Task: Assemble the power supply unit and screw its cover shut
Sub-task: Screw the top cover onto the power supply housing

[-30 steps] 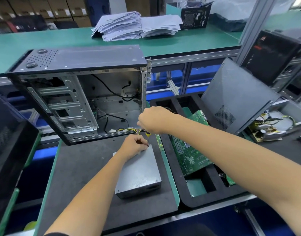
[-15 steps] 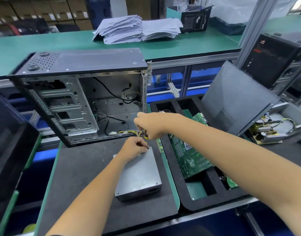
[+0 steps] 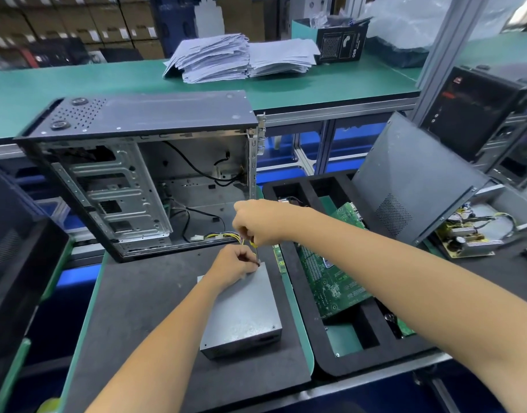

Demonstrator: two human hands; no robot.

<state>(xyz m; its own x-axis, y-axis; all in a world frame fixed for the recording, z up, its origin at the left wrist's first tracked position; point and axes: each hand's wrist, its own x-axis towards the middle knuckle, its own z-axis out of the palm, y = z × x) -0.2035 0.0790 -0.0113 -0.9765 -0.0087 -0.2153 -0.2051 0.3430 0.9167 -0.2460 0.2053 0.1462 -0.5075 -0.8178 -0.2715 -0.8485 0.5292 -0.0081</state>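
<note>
Power supply unit point(image 3: 241, 311) matt grey metal; mat point(image 3: 143, 308) dark foam; case point(image 3: 143, 174) bare steel

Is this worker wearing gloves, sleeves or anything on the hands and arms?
No gloves: the left hand and right hand are bare, and both forearms are uncovered, with no rings, watch or wristband showing. Only a dark edge, perhaps a sleeve, shows at the frame's lower right corner.

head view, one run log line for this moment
right hand grips screwdriver | left hand steadies tip | power supply far corner
</note>
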